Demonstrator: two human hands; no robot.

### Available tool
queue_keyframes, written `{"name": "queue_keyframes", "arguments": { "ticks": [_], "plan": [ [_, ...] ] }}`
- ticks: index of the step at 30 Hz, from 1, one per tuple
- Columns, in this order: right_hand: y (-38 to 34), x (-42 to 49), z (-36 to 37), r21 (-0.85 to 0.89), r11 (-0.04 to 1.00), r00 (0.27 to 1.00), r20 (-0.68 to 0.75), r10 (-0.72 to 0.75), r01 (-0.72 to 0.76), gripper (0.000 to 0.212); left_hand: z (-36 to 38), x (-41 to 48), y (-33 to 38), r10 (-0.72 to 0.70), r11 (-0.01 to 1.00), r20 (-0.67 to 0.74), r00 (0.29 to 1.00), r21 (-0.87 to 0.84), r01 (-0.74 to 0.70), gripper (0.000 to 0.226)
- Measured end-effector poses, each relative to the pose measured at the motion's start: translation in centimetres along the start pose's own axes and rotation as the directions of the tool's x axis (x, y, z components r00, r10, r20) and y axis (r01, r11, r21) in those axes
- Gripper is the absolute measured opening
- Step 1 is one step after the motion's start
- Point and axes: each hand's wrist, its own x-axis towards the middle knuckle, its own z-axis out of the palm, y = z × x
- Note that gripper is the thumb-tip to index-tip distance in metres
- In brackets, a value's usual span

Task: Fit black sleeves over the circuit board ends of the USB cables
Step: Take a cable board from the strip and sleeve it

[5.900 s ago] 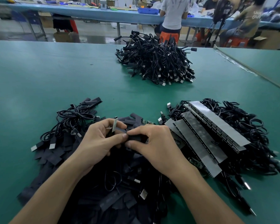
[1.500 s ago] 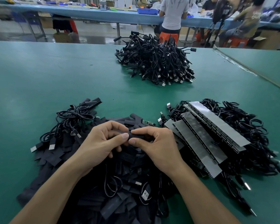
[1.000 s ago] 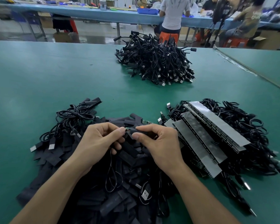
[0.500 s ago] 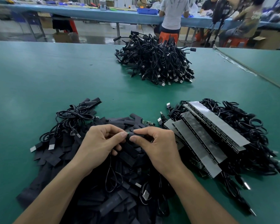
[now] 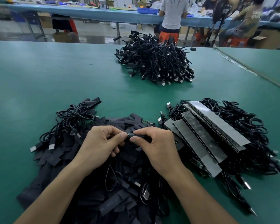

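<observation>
My right hand (image 5: 158, 147) pinches a black sleeve (image 5: 138, 136) between thumb and forefinger. My left hand (image 5: 100, 146) pinches the end of a USB cable (image 5: 110, 164) at the mouth of the sleeve, and the thin wire hangs in a loop below. Both hands are over the heap of loose sleeves (image 5: 103, 202) on the green table (image 5: 55, 75). From my hands, the unsleeved cables (image 5: 246, 126) under grey strips (image 5: 217, 123) lie at 3 o'clock, and another cable heap (image 5: 155, 62) lies well apart at 12 o'clock.
</observation>
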Motion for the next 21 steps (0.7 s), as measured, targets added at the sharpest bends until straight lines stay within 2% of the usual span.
{"name": "queue_keyframes", "arguments": {
  "ticks": [10,16,21],
  "plan": [
    [0.17,-0.11,0.10,0.022,1.000,0.997,0.078,-0.003,0.001,0.022,-0.04,-0.25,0.37,-0.010,0.999,0.075,0.997,-0.030,0.012,0.016],
    [-0.05,-0.07,0.25,-0.003,1.000,0.999,-0.043,-0.025,0.025,0.026,0.06,-0.13,0.43,-0.025,0.996,0.004,1.000,-0.088,0.025,0.015],
    [0.17,0.07,0.21,0.130,0.990,0.985,-0.155,0.082,-0.062,0.022,0.16,-0.16,0.48,-0.055,0.991,-0.023,0.998,-0.122,0.052,0.013]
  ]
}}
